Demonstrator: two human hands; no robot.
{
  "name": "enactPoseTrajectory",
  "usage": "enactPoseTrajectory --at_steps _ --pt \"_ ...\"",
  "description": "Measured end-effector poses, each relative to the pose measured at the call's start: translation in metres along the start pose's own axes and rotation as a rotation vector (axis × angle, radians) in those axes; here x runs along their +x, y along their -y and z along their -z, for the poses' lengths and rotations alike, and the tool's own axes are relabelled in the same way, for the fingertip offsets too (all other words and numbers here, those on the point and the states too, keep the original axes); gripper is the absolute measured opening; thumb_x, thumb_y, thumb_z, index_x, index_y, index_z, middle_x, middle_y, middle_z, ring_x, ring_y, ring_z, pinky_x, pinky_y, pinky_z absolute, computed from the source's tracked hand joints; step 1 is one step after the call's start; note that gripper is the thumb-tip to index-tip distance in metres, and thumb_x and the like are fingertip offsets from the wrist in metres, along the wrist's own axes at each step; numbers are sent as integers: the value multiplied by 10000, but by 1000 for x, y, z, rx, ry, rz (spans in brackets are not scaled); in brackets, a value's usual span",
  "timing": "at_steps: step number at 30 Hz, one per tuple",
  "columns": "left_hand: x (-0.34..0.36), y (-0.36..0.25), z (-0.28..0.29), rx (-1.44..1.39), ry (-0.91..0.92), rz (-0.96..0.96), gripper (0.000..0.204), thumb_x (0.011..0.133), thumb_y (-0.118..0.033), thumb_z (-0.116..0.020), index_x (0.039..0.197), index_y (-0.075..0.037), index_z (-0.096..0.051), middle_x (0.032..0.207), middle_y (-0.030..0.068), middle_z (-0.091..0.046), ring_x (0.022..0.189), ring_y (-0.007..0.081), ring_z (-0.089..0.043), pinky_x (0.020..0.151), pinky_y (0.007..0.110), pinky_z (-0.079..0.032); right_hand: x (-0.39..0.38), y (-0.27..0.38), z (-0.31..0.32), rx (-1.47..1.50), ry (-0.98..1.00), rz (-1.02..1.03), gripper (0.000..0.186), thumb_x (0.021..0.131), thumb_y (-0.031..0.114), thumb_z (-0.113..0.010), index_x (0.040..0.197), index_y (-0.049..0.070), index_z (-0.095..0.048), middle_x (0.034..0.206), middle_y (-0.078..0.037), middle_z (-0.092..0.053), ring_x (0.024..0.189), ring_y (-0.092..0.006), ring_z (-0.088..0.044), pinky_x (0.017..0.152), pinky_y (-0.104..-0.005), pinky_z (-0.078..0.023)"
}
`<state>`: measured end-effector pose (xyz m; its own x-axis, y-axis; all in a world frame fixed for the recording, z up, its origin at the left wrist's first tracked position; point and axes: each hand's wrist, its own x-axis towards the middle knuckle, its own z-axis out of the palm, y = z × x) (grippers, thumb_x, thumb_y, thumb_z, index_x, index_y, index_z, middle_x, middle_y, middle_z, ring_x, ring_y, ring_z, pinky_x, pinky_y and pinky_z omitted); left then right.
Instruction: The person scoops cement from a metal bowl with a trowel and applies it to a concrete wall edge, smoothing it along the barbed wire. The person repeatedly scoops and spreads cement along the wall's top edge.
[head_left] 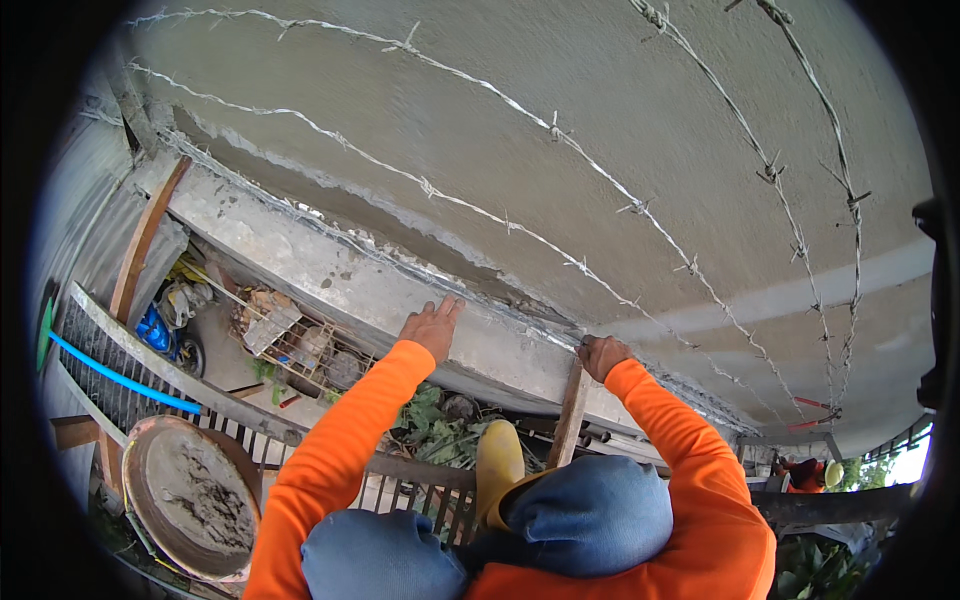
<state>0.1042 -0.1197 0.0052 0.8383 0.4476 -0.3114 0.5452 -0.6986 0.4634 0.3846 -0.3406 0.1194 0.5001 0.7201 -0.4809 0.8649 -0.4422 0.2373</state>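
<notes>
My left hand [432, 328] lies on the top of the concrete ledge [350, 280], its fingers stretched out and nothing in them. Farther right, my right hand [603, 356] is closed by the seam where the ledge meets the grey plastered wall [420, 130]. Its fingers are curled, and what they hold, if anything, is hidden. Just left of that hand is the upper end of a wooden plank [571, 412] leaning at the ledge. Both arms wear orange sleeves, and my knees are bent below them.
Strands of barbed wire [555, 131] run across the wall above my hands. A round tub of grey mortar [200, 497] stands at lower left, near a blue hose [125, 376]. Below the ledge are a wire cage [300, 345] and plants [440, 420]. Another person [806, 475] is far right.
</notes>
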Motion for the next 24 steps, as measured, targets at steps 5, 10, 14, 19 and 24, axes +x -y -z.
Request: enactPoseTrajectory --at_steps 5,10,14,19,24 --pt "0 1 -5 -21 -24 2 813 879 4 -594 1622 -144 -301 1704 88 -265 1422 364 -469 1038 494 -499 -9 5 4 138 -116 25 391 1025 427 -507 1205 115 -658 929 -286 -730 905 -509 -703 848 -599 -554" --pt "2 -2 -1 2 1 10 851 875 10 -616 1637 -161 -279 1720 76 -242 1435 351 -462 1044 486 -496 -2 17 2 126 -98 19 437 1039 448 -508 1194 71 -663 909 -271 -731 921 -502 -697 857 -584 -549" --pt "-4 -2 5 -19 35 14 866 877 0 -622 1646 -156 -258 1719 78 -246 1433 349 -464 1047 484 -493 4 14 1 129 -13 -16 436 1030 448 -514 1206 80 -668 933 -284 -728 946 -500 -694 880 -582 -544" --pt "-2 -4 3 8 38 12 865 876 -20 -635 1643 -144 -256 1717 87 -246 1414 348 -481 1039 482 -504 -2 4 -9 104 3 -17 421 1024 426 -516 1174 72 -688 957 -287 -729 948 -506 -690 881 -580 -546" --pt "0 1 -7 30 -1 -8 868 846 -23 -643 1627 -134 -279 1700 125 -266 1356 386 -522 1018 490 -531 -7 -6 -13 101 -30 -18 389 987 409 -550 1153 108 -731 966 -284 -732 935 -505 -701 888 -577 -555"
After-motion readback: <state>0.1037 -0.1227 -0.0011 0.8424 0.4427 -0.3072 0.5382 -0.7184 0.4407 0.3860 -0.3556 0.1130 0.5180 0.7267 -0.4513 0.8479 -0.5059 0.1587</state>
